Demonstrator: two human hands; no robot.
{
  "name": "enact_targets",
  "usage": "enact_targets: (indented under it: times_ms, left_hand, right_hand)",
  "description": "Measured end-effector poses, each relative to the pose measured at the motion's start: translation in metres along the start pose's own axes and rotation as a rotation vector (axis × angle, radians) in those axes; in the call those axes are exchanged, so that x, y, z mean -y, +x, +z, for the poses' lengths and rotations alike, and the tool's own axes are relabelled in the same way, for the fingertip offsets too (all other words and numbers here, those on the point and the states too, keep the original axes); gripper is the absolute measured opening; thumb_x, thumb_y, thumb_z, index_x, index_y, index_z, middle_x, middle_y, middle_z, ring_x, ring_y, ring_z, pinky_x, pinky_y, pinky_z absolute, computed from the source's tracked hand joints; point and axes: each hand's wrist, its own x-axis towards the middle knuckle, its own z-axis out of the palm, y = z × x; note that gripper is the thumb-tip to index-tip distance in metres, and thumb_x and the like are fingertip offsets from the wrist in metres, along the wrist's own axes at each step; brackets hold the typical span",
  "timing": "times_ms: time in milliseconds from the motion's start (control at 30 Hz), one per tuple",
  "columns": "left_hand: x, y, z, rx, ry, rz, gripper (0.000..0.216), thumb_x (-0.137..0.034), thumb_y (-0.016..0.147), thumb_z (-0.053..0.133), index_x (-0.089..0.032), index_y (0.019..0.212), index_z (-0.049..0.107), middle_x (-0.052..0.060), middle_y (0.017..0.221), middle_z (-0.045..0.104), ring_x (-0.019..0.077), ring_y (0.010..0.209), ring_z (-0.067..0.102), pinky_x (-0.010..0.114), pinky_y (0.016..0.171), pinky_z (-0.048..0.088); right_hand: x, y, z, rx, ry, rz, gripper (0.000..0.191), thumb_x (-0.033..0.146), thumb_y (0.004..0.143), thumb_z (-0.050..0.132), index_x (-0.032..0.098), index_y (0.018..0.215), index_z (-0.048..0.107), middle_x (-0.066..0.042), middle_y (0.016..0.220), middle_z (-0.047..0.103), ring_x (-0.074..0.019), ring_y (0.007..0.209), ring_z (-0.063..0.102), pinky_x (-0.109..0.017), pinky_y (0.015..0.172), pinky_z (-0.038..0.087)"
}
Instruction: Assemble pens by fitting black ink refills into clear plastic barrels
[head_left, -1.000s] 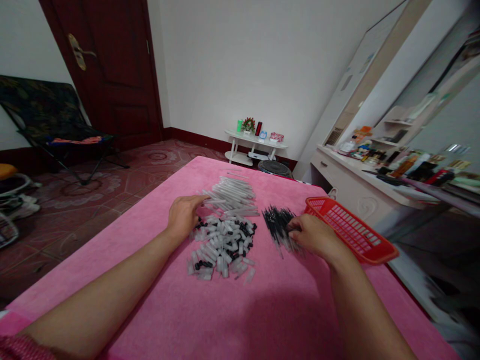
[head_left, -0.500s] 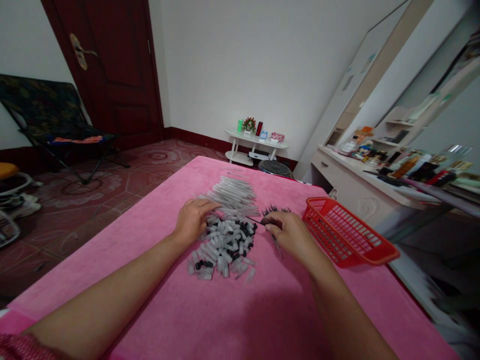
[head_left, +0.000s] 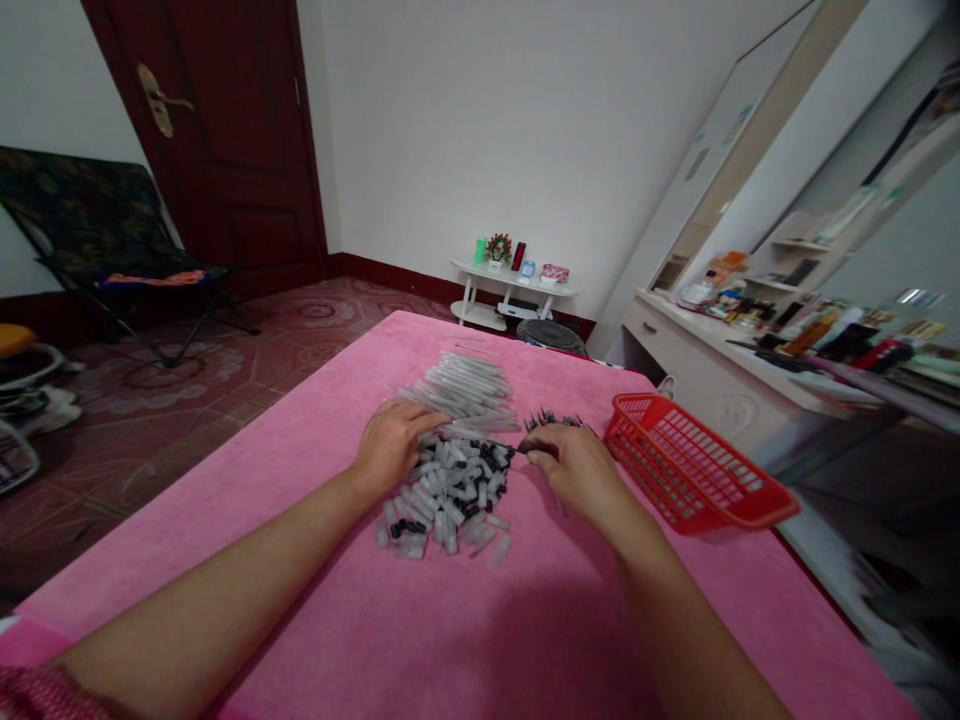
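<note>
A pink cloth covers the table [head_left: 480,620]. In its middle lies a heap of short clear and black caps [head_left: 450,495], with a pile of long clear tubes [head_left: 469,392] behind it and a bunch of thin black refills [head_left: 551,422] to the right. My left hand [head_left: 394,445] rests at the near end of the tubes, fingers curled around a clear tube. My right hand [head_left: 574,470] is pinched on a thin black refill whose tip points left toward the left hand.
A red plastic basket [head_left: 694,470] sits on the table's right side. Beyond are a white dresser [head_left: 712,370] crowded with bottles, a small white side table [head_left: 514,290], a dark folding chair [head_left: 97,240] and a brown door [head_left: 217,140].
My right hand has left the refill bunch and moved left toward the cap heap with one refill. My left hand shifted slightly right and curled onto a tube.
</note>
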Motion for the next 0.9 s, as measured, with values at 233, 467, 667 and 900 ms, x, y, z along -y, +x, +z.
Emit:
enact_targets:
  times_ms: [233,467,667,900]
  left_hand:
    - [-0.011,0.002,-0.003,0.039,0.025,0.116,0.054,0.002,0.068,0.047,-0.023,0.112,0.064,0.005,0.101,0.068,0.0209,0.093,0.06,0.036,0.085,0.043]
    - [-0.008,-0.004,0.008,0.01,-0.17,-0.077,0.05,-0.002,0.071,0.045,-0.023,0.113,0.063,0.004,0.102,0.07,0.0182,0.091,0.064,0.029,0.08,0.048]
    - [0.006,0.0,0.01,-0.256,-0.566,-0.439,0.025,-0.016,0.082,0.043,-0.016,0.099,0.062,0.005,0.093,0.07,0.0185,0.089,0.065,0.032,0.082,0.049]
    - [0.007,0.003,0.012,-0.334,-0.723,-0.48,0.02,-0.019,0.081,0.047,-0.015,0.096,0.06,0.006,0.09,0.07,0.0181,0.089,0.065,0.033,0.087,0.048]
  right_hand:
    - [0.004,0.0,0.004,-0.048,0.012,-0.038,0.021,0.014,0.078,0.055,0.022,0.086,0.073,-0.004,0.092,0.072,-0.019,0.087,0.064,-0.026,0.077,0.044]
    - [0.01,0.004,0.015,-0.378,0.196,-0.073,0.028,0.027,0.076,0.064,0.018,0.103,0.065,-0.008,0.102,0.068,-0.021,0.092,0.061,-0.031,0.081,0.045]
    - [-0.01,0.008,0.024,-0.444,0.243,-0.06,0.016,0.025,0.083,0.055,0.017,0.088,0.067,-0.007,0.089,0.066,-0.0192,0.085,0.06,-0.031,0.078,0.044]
    - [-0.028,0.008,0.066,-0.201,-0.019,-0.068,0.037,0.006,0.076,0.052,0.018,0.107,0.066,-0.008,0.104,0.063,-0.0205,0.098,0.056,-0.029,0.085,0.042]
